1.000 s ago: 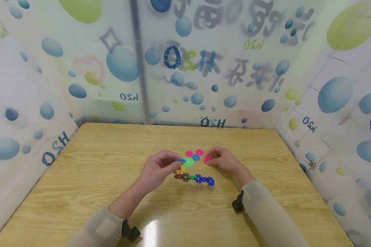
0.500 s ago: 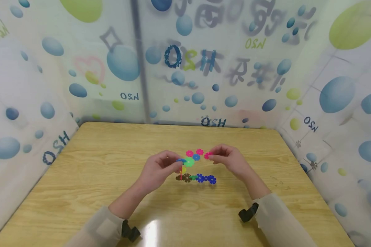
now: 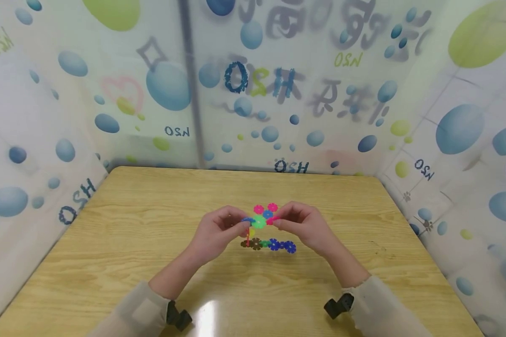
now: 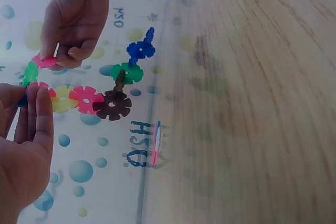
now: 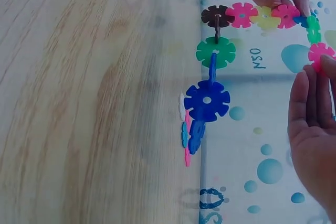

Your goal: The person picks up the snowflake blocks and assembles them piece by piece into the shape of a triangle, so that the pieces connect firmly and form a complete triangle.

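Note:
A chain of notched plastic snowflake discs hangs over the table. My left hand (image 3: pixel 215 236) pinches it at a blue disc (image 3: pixel 248 220), beside a light green disc (image 3: pixel 259 222). Between thumb and fingers my right hand (image 3: pixel 308 229) holds a pink disc (image 5: pixel 320 55), its edge right at the light green one. From the left hand the chain runs down through pink, a yellow disc (image 4: pixel 63 99) and another pink to brown discs (image 4: pixel 112 105). It turns there through a green disc (image 5: pixel 216 52) to dark blue discs (image 5: pixel 207 100). Fingers partly hide the pinched blue disc.
Beyond the hands, two loose pink discs (image 3: pixel 258 209) and a mid-blue disc (image 3: pixel 267 214) lie on the wooden table (image 3: pixel 152 196). A white disc (image 5: pixel 182 106) shows beside them in the right wrist view. Patterned curtains (image 3: pixel 312 112) enclose the table's back and sides.
My right hand has lifted slightly, then moved left with the pink disc, from apart to the edge of the light green disc. The left hand has stayed nearly still.

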The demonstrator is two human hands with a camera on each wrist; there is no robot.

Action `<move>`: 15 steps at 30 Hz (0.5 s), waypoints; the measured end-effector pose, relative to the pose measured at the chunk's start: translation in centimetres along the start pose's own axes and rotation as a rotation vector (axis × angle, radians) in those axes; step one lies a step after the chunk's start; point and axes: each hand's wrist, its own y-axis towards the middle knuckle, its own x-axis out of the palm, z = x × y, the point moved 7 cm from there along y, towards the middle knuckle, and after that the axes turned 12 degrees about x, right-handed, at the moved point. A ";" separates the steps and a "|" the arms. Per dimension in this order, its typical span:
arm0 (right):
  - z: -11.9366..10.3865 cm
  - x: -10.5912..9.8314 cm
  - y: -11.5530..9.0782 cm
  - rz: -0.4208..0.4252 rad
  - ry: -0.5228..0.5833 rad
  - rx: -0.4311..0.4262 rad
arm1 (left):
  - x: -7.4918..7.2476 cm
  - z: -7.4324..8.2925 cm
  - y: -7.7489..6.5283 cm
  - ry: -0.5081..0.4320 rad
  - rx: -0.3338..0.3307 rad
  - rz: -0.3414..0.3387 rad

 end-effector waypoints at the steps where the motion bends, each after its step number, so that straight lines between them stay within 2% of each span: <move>1: -0.1 0.1 0.0 0.006 -0.006 0.002 | 0.0 0.0 0.0 0.000 -0.001 0.000; 15: -0.8 0.5 -0.1 0.040 0.069 -0.027 | -0.1 -0.3 0.0 -0.008 -0.025 0.006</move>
